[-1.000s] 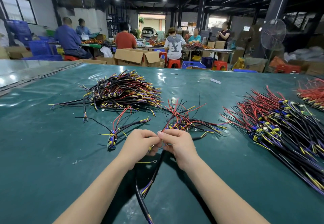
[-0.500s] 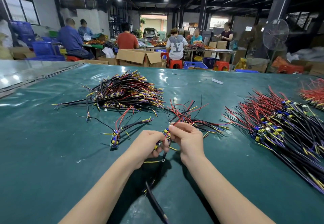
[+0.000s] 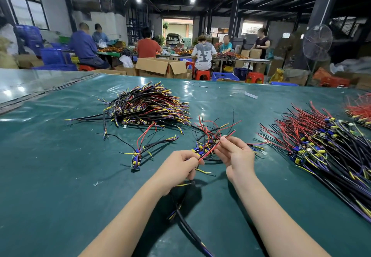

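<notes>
Both hands are up over the glossy dark-green plastic table cover (image 3: 60, 176), working one thin red plastic-coated wire (image 3: 210, 149); it runs taut on a slant btwn them, just above the cover, mid-table on the near side. Left hand (image 3: 178, 168): fingers curled tight, thumb & forefinger pinching the wire's low end; right hand (image 3: 236, 156): thumb & forefinger nipped on it higher up, other fingers loosely bent, wire tip poking past. A thick black rubbery sheathed cable (image 3: 190, 230) trails from under the left palm toward me, yellow & purple cores showing; a thin yellow wire w/ ring end (image 3: 204, 171) curls out btwn the wrists. Behind the red one sits a small cluster of blue-and-yellow component boards (image 3: 196, 150), stiff red & black leads sticking up; left of that a lone narrow circuit board (image 3: 135, 161) lies flat, leads fanned. Further back, a bristly heap of black, yellow & purple harnesses (image 3: 146, 106); on the right, a long spread of red-and-black wired boards (image 3: 321, 146). Beyond the table: an open brown cardboard box (image 3: 160, 66), flaps out, contents can't tell; a blue plastic slatted crate (image 3: 225, 76), can't see inside.
</notes>
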{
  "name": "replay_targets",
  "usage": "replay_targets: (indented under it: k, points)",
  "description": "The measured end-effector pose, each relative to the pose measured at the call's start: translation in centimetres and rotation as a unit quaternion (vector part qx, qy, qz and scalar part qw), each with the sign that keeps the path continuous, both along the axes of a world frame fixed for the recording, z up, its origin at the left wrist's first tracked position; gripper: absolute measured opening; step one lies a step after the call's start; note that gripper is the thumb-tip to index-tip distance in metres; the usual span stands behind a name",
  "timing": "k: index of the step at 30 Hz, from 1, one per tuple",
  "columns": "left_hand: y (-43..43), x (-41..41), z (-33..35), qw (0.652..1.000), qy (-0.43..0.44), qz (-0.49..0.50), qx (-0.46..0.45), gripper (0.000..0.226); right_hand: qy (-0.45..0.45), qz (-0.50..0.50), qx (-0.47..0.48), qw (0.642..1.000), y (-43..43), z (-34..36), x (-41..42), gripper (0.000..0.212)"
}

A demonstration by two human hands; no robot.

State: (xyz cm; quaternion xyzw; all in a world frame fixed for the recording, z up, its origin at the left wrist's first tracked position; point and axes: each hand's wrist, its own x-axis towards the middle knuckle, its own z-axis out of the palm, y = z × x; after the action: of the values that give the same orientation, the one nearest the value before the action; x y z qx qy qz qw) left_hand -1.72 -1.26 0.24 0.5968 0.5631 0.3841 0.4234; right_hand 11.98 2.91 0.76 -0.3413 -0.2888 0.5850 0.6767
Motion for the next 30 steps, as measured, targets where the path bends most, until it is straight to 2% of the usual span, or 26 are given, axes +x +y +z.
replay_targets:
  k: [3, 6, 8, 11, 13, 20, 25, 27, 30]
  points:
    - [0.2, -0.5, -0.5, 0.989, 0.093, 0.032, 0.109, 0.017, 0.005, 0.014, 0.001, 1.0, 0.1, 0.2, 0.4, 0.02]
    - [0.2, -0.5, -0.5, 0.982, 0.104, 0.044, 0.152, 0.019, -0.014, 0.01, 0.0, 1.0, 0.3, 0.1, 0.5, 0.021]
    - [0.1, -0.4, -0.4, 0.988, 0.099, 0.04, 0.115, 0.023, -0.028, -0.008, -0.001, 1.0, 0.5, -0.1, 0.7, 0.02]
    - [-0.1, -0.4, 0.0, 0.999, -0.026, -0.004, -0.027, 0.024, -0.034, -0.043, 0.003, 0.998, 0.9, -0.2, 1.1, 0.022]
    - [-0.2, -0.6, 0.2, 0.995, -0.067, -0.002, -0.073, 0.026, -0.04, -0.053, 0.01, 0.998, 1.1, -0.2, 1.3, 0.024]
    - [-0.3, -0.5, 0.4, 0.997, -0.038, -0.001, -0.073, 0.027, -0.025, -0.038, 0.01, 0.999, 1.0, 0.2, 1.6, 0.02]
    - [-0.7, -0.4, 0.9, 0.989, -0.071, -0.129, -0.007, 0.031, 0.075, 0.026, -0.065, 0.995, 1.1, 0.5, 2.3, 0.018]
    - [-0.8, -0.2, 0.9, 0.987, -0.082, -0.135, 0.004, 0.032, 0.053, 0.021, -0.06, 0.997, 1.2, 0.4, 2.5, 0.018]
    - [-0.5, -0.4, 0.6, 0.991, -0.099, -0.092, -0.015, 0.033, -0.062, -0.042, -0.001, 0.997, 1.5, 0.1, 2.6, 0.021]
